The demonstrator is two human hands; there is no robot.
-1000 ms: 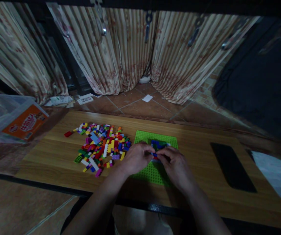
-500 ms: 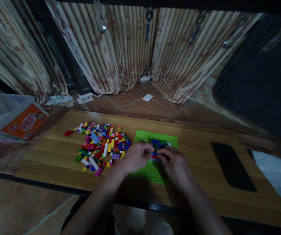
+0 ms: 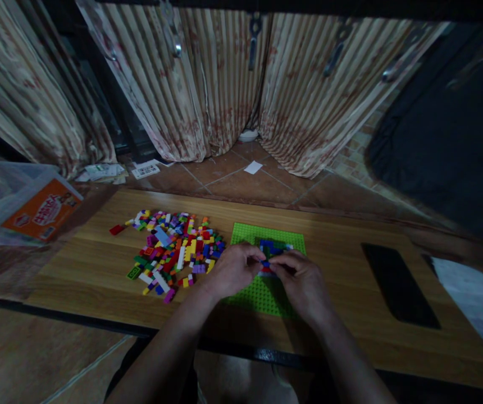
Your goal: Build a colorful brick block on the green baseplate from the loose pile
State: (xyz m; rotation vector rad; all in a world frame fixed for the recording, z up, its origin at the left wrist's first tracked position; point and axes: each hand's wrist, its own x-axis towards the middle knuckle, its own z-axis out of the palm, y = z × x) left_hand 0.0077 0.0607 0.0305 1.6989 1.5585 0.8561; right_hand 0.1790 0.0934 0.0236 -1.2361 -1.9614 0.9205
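Note:
A green studded baseplate (image 3: 260, 302) lies on the wooden table, with a low structure of blue bricks (image 3: 269, 245) and some paler pieces built on it. My left hand (image 3: 237, 269) reaches over the plate's left part, thumb and forefinger closed at the left end of a small blue toy brick (image 3: 265, 263). From the other side my right hand (image 3: 302, 280) pinches the same brick's right end. Just below it, red and whitish pieces (image 3: 265, 270) show between the hands. My fingers hide part of the structure.
A heap of loose, many-coloured bricks (image 3: 182, 249) spreads over the table's left half. To the right lies a flat black slab (image 3: 400, 285), with white paper (image 3: 473, 297) beyond it. A clear plastic box (image 3: 14, 196) with an orange label stands at the far left.
Both hands stay at the same spot over the baseplate, with only slight finger shifts around the blue brick. The view has moved a tiny bit.

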